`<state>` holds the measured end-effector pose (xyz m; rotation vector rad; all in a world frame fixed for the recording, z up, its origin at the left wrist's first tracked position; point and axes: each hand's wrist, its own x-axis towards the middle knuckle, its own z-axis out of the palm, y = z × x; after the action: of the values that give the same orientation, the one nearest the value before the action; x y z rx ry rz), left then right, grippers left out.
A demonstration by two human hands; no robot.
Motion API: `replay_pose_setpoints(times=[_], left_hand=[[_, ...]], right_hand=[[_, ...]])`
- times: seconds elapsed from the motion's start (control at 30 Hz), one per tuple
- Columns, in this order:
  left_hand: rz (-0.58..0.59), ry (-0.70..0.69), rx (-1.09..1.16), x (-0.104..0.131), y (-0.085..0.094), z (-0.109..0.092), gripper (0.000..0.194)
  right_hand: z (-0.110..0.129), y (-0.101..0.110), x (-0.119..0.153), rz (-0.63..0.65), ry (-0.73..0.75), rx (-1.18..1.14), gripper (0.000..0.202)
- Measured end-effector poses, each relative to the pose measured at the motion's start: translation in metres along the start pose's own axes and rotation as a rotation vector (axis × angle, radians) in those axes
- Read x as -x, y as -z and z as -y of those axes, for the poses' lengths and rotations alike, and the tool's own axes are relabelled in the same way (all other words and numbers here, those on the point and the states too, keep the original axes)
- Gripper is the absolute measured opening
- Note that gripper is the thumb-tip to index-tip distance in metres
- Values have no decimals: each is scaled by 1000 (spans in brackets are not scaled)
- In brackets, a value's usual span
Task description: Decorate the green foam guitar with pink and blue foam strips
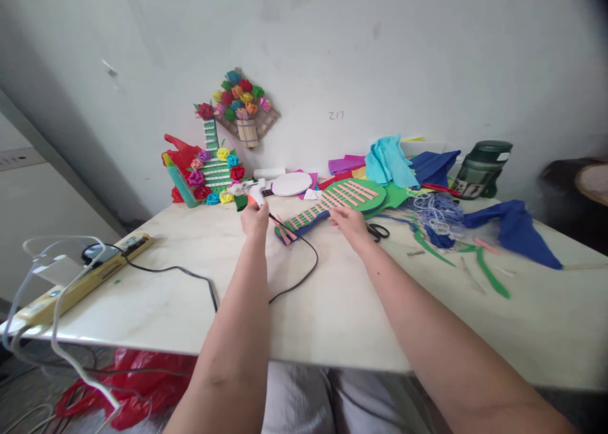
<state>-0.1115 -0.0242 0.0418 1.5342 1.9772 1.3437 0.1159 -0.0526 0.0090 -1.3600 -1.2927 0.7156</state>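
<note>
My left hand [255, 220] is closed around the handle of a white glue gun [257, 192] with an orange part, its black cord trailing over the table. A green guitar-shaped craft piece [375, 196] with pink strips and a blue edge lies to the right, its narrow end pointing toward the left hand. At the lower edge of its wide part, my right hand [348, 223] rests with fingers bent against the piece. Black scissors [379, 232] lie just right of that hand.
A yellow power strip [90, 282] with cables lies at the left. Behind stand a flowered green craft [217, 168] and a green bottle [179, 182]. Blue cloth [517, 228], tangled yarn [434, 212], scraps and a dark jar [482, 169] occupy the right.
</note>
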Motion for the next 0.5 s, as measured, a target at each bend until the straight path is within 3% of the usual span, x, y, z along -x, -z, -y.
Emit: replay_pose_setpoints(times=[0.1,0.2,0.3,0.43,0.5], left_hand=[[-121,297,-143,-5,13,19,37],[-130,417,-218,-4,15,28,39],[-129,429,-271,-4,14,30,37],[-151,405,-329,-2,12,32,37],[-136,309,-399,0,10,33,41]], right_hand=[[0,9,-3,-73,32,379,26],[8,20,-2,-154,28,683,29],[15,31,-1,-182,5,866,35],[16,41,-1,-111,1,1033,30],[15,44,-1,-56,-14,1097,28]])
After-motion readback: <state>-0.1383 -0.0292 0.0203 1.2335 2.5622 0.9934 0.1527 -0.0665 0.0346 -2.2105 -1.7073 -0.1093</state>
